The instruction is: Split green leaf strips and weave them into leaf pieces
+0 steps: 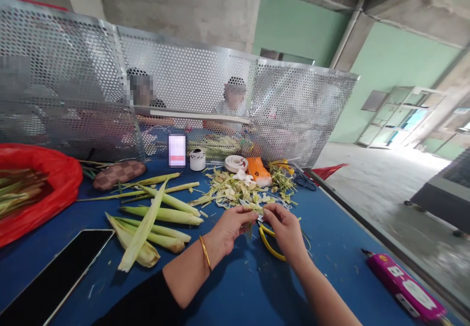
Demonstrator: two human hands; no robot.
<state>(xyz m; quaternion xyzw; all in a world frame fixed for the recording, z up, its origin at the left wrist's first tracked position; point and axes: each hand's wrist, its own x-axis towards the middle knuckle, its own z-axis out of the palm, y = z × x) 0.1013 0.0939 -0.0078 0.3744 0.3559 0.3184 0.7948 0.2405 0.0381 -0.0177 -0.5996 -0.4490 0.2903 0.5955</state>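
My left hand, a gold bangle on its wrist, and my right hand meet over the blue table, fingertips pinched almost together. Whatever lies between the fingers is too small to make out; bits of pale green show around them. Yellow-handled scissors lie under and between the hands, partly hidden. Just beyond is a heap of pale green leaf scraps. Left of my hands, long pale green husk-like stalks lie crossed over one another.
A red plastic bag holds more stalks at left. Nearby are a dark tablet, checkered pouch, lit phone, white jar, tape roll, orange packet and purple box. Behind a perforated metal screen, people sit.
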